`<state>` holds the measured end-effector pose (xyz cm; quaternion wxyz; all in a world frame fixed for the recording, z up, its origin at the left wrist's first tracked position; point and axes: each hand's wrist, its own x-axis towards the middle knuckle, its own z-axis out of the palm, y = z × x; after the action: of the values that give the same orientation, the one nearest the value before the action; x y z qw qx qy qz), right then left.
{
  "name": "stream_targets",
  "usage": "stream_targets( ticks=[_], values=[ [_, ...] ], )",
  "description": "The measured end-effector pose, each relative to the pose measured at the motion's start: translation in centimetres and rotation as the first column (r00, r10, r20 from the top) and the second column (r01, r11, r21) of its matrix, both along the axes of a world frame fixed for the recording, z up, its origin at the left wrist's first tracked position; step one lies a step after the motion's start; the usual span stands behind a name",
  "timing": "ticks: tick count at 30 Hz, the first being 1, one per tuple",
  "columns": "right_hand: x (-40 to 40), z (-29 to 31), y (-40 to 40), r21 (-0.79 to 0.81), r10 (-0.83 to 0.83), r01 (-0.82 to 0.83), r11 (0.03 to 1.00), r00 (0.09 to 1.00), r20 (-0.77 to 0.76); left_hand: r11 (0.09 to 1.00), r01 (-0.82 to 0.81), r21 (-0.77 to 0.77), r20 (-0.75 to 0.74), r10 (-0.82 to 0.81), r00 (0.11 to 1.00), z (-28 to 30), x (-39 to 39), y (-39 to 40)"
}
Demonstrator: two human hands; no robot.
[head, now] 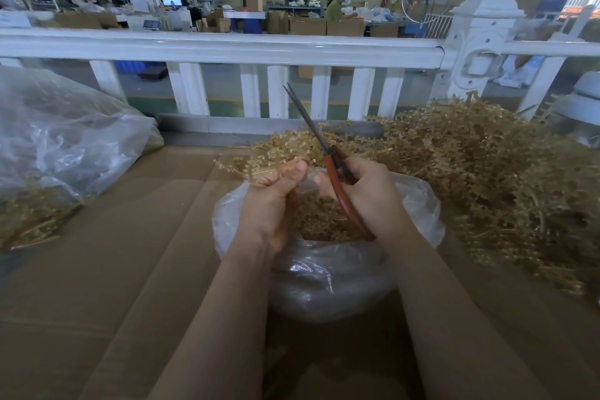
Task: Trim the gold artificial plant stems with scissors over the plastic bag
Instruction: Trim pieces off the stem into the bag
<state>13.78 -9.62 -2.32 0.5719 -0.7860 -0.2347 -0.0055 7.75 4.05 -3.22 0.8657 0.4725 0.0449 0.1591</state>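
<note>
My left hand [271,201] pinches a gold artificial plant stem [276,153] that fans out to the left and back. My right hand [367,191] grips red-handled scissors [328,166]; their dark blades are together and point up and away. Both hands hover over an open clear plastic bag [324,276] at the table's middle, with gold trimmings [318,217] inside it.
A big heap of gold stems [487,178] lies to the right. A large clear bag [65,140] with more gold stems sits at the left. Brown cardboard [130,269] covers the table. A white railing [227,49] runs across behind, with people at workbenches beyond.
</note>
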Motion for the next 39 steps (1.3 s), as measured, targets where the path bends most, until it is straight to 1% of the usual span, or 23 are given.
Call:
stream_targets(
  ticks=[2,5,8,10,12,14,15,17,19,20,24,26,29,32,34,37,39],
  values=[
    [-0.1,0.1,0.1,-0.01,-0.001,0.001,1.0,1.0,-0.02,0.998,0.01,0.066,0.0,-0.01,1.0,-0.3,0.2,0.1],
    [0.0,0.2,-0.2,0.095,0.0,0.003,0.996,1.0,-0.028,0.992,-0.01,0.122,-0.034,0.014,0.999,-0.2,0.1,0.0],
    [0.3,0.3,-0.4,0.199,-0.046,0.056,0.978,0.998,-0.053,0.986,-0.114,0.12,-0.095,0.126,0.987,0.2,0.0,0.0],
    [0.4,0.2,-0.4,0.212,-0.072,0.084,0.974,0.995,-0.063,0.974,-0.194,0.118,-0.098,0.206,0.974,0.2,0.1,-0.2],
    [0.4,0.2,-0.4,0.212,-0.092,0.105,0.972,0.993,-0.073,0.967,-0.242,0.075,-0.079,0.247,0.966,0.1,0.2,-0.1],
    [0.4,0.1,-0.4,0.214,-0.096,0.109,0.971,0.993,-0.074,0.962,-0.272,0.022,-0.012,0.272,0.962,0.1,0.2,0.1],
    [0.4,0.1,-0.5,0.216,-0.095,0.108,0.97,0.993,-0.07,0.956,-0.291,0.027,0.017,0.291,0.957,0.2,0.1,0.3],
    [0.5,0.1,-0.6,0.228,-0.082,0.095,0.969,0.995,-0.064,0.931,-0.339,0.135,0.065,0.333,0.941,0.0,0.0,0.5],
    [0.4,0.1,-0.6,0.232,-0.063,0.075,0.97,0.996,-0.06,0.904,-0.334,0.268,0.103,0.318,0.942,-0.2,-0.2,0.5],
    [0.3,0.1,-0.6,0.227,-0.057,0.069,0.971,0.997,-0.059,0.9,-0.314,0.303,0.111,0.294,0.949,-0.3,-0.2,0.4],
    [0.3,0.0,-0.7,0.223,-0.037,0.049,0.974,0.998,-0.058,0.929,-0.196,0.313,0.101,0.172,0.98,0.0,-0.4,0.0],
    [0.3,0.1,-0.7,0.21,-0.036,0.046,0.977,0.998,-0.049,0.908,-0.189,0.374,0.118,0.155,0.981,0.0,-0.4,-0.2],
    [0.3,0.1,-0.6,0.176,-0.022,0.028,0.984,0.999,-0.035,0.868,-0.23,0.441,0.13,0.191,0.973,0.0,-0.2,-0.4],
    [0.5,-0.1,-0.5,0.126,0.006,-0.008,0.992,1.0,0.012,0.873,-0.261,0.412,0.138,0.224,0.965,0.1,-0.1,-0.5],
    [0.7,-0.4,-0.5,0.09,-0.004,0.0,0.996,0.999,0.052,0.873,-0.27,0.406,0.134,0.235,0.963,0.1,-0.1,-0.4],
    [0.7,-0.9,-0.5,-0.084,-0.071,0.085,0.993,0.985,0.157,0.87,-0.325,0.372,0.14,0.293,0.946,0.1,0.1,-0.3],
    [0.6,-1.2,-0.6,-0.16,-0.06,0.096,0.983,0.975,0.215,0.848,-0.373,0.377,0.151,0.342,0.928,0.2,0.3,0.0]
  ],
)
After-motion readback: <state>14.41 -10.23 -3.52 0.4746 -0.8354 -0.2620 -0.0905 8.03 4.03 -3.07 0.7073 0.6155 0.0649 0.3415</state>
